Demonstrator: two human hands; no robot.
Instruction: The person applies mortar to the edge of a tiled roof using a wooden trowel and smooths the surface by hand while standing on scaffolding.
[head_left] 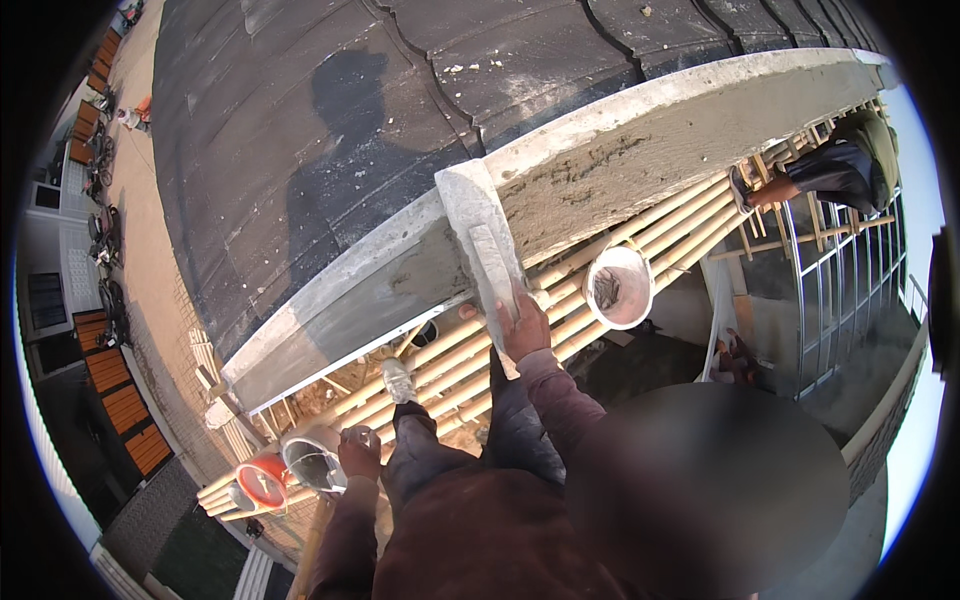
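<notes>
My right hand is closed around the lower end of a narrow, cement-smeared grey strip. The strip lies along the concrete post that juts from the plastered roof-edge beam; its exact kind is unclear. Lower and to the left, my left hand has its fingers curled, beside a dark grey bucket. What it holds, if anything, is not visible. A whitish bucket with grey material inside stands on the poles to the right of my right hand.
I stand on scaffolding of long poles with gaps between them and a drop below. An orange-red bucket sits at left. Dark roof sheets rise ahead. A co-worker is on the poles at right; another person is lower down.
</notes>
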